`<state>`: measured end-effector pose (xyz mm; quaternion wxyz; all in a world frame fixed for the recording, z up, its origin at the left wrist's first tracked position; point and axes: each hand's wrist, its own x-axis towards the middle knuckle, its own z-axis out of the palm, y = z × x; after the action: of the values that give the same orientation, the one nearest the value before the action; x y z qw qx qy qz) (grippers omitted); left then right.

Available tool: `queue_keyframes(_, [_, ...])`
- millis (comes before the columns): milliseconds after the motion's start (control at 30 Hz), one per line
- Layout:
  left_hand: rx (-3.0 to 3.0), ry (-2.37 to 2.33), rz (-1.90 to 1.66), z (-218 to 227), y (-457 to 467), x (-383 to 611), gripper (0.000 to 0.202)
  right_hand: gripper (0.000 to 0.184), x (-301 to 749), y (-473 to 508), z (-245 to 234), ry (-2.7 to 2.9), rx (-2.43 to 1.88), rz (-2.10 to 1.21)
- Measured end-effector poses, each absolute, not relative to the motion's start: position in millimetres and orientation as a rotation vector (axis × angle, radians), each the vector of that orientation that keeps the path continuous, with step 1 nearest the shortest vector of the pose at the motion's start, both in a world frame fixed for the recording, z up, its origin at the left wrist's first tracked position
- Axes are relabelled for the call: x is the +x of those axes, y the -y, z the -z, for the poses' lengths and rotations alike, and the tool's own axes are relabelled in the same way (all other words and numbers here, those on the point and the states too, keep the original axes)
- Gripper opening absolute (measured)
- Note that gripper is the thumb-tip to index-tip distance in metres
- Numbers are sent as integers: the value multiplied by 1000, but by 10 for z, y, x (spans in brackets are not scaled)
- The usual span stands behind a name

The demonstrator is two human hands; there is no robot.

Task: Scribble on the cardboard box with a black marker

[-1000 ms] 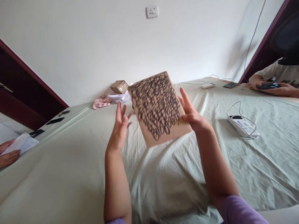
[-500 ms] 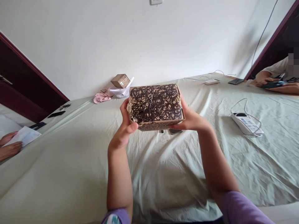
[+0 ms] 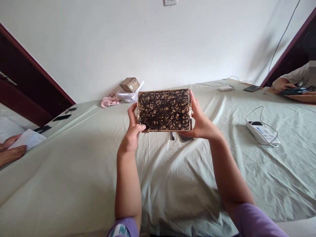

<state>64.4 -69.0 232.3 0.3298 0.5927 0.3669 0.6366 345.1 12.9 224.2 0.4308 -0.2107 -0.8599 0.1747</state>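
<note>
The box, brown cardboard with black scribbles all over the face turned to the camera, is held up in the air above the sheet, roughly level, between both hands. The left hand grips its left end: the thumb lies across the lower left corner of the scribbled face, and the other fingers curl behind the box, so their spread cannot be told. The right hand clasps the right end, with fingers pressed together and laid flat up the side edge, the palm under the lower right corner. Just below the box, on the sheet, lie a small dark pen-like thing and a flat dark object, too small to make out. Behind the box, near the wall, a smaller carton rests tilted on a white bag, with a pink cloth beside it. To the right, well apart from the hands, a white device lies with its cable looped around it. At the far right edge another person's hands hold a dark object; a phone and a white adapter lie near them. At the far left edge a third person's hand rests on a paper.
</note>
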Motion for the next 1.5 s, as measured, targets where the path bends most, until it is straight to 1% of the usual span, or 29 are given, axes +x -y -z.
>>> queue_keyframes(100, [1626,-1010,-1642,-2321,681,645,72,147,3453,-106,-2257,2157,-524,-411])
queue_keyframes(233, [1645,-1119,-1561,-2307,625,619,79,148,3507,-75,-2309,2166,-505,-334])
queue_keyframes(300, [1615,-1058,-1481,-2277,591,550,81,151,3544,-72,-2336,2171,-487,-334])
queue_keyframes(367, [1602,-923,-1463,-2233,575,453,85,154,3549,-75,-2348,2166,-485,-401])
queue_keyframes(467, [1631,-786,-1489,-2183,585,323,108,160,3467,-97,-2321,2140,-504,-561])
queue_keyframes(533, [1701,-825,-1469,-2185,592,276,124,163,3370,-136,-2269,2127,-488,-649])
queue_keyframes(600, [1775,-884,-1477,-2208,579,252,137,162,3275,-210,-2188,2119,-445,-718])
queue_keyframes(700, [1821,-939,-1616,-2229,526,201,150,158,3171,-393,-1996,2124,-413,-827])
queue_keyframes(767, [1811,-989,-1703,-2214,494,134,156,146,3109,-538,-1817,2135,-503,-921])
queue_keyframes(833, [1778,-1044,-1743,-2180,480,52,154,122,3018,-660,-1608,2127,-744,-996])
queue_keyframes(900, [1754,-1078,-1757,-2137,481,-26,147,99,2884,-726,-1384,2109,-1096,-946])
queue_keyframes(967, [1744,-1091,-1769,-2099,481,-85,141,93,2724,-734,-1168,2135,-1412,-825])
queue_keyframes(1067, [1741,-1091,-1794,-2062,464,-125,138,86,2532,-699,-908,2089,-1619,-769])
queue_keyframes(1167, [1740,-1070,-1816,-2055,441,-120,137,81,2485,-712,-778,2021,-1669,-823])
queue_keyframes(1233, [1732,-1041,-1826,-2060,431,-103,136,74,2520,-759,-772,1971,-1648,-934])
queue_keyframes(1367, [1683,-1025,-1839,-2074,422,-63,136,39,2610,-833,-881,1827,-1492,-1317])
queue_keyframes(1433, [1671,-1040,-1841,-2076,419,-53,137,29,2631,-826,-948,1741,-1372,-1481])
queue_keyframes(1500, [1681,-1040,-1842,-2073,417,-48,136,25,2635,-801,-995,1665,-1271,-1577])
